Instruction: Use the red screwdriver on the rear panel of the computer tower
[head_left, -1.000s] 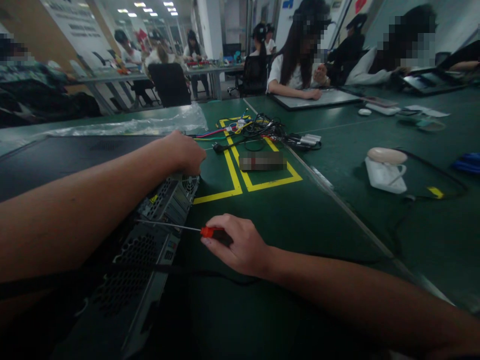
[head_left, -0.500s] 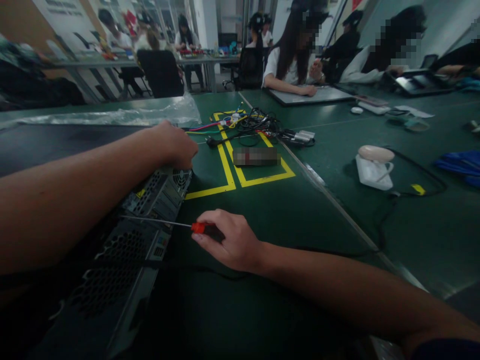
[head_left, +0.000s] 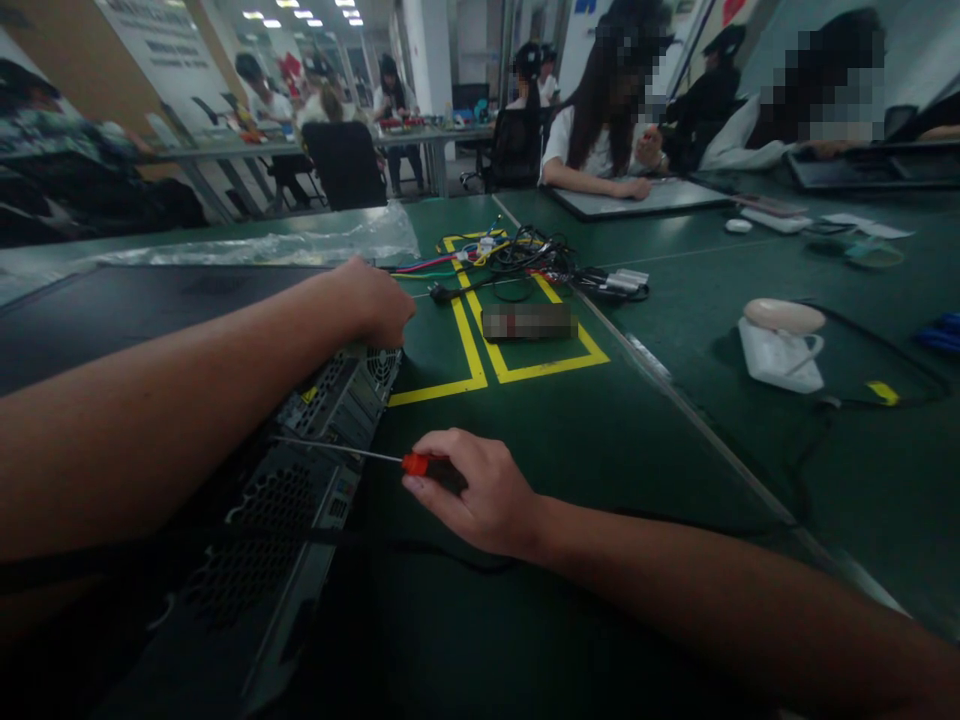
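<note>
A desktop computer case (head_left: 300,560) lies at the left, its perforated back panel towards me. My left hand (head_left: 379,303) reaches across it with fingers curled at the far corner, gripping the case; the fingertips are mostly hidden. My right hand (head_left: 487,492) is closed around a screwdriver (head_left: 416,464) with a red and dark handle. Its thin shaft runs left, and the tip meets the back panel near the expansion slots, or is just in front of them. My left forearm covers part of the case's top.
Tangled cables (head_left: 529,250) and a dark oblong object (head_left: 529,322) lie by yellow tape on the green table (head_left: 585,430). Clear plastic wrap (head_left: 360,235) is behind the case. A white adapter (head_left: 780,355) stands at right. Across the table a person leans over a flat panel (head_left: 637,197).
The whole view has shifted, so everything appears slightly farther right and lower. Both hands keep their hold, and the screwdriver stays at nearly the same place on the back panel.
</note>
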